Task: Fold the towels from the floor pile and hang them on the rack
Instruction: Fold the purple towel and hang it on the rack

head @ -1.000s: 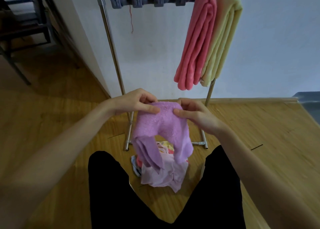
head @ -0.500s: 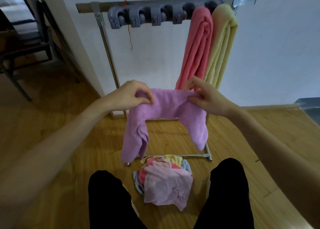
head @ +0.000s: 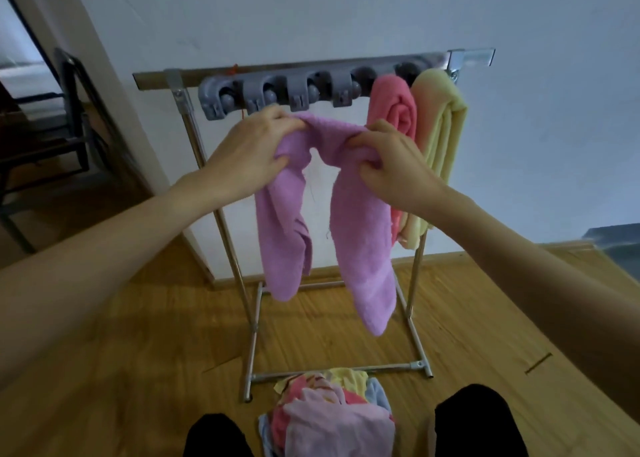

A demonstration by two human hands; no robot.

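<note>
While both hands (head: 311, 159) grip its fold, purple towel (head: 360, 235) hangs vertically downward.

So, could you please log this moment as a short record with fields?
left hand: grips purple towel
right hand: grips same towel
purple towel: bunched between hands, two ends hanging down, in front of rack
pink towel: hung on rack
yellow towel: hung right of pink
grey clips: four empty
floor pile: towels remain

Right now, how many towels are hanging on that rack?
2: a pink towel and a yellow towel, side by side at the rack's right end.
</note>
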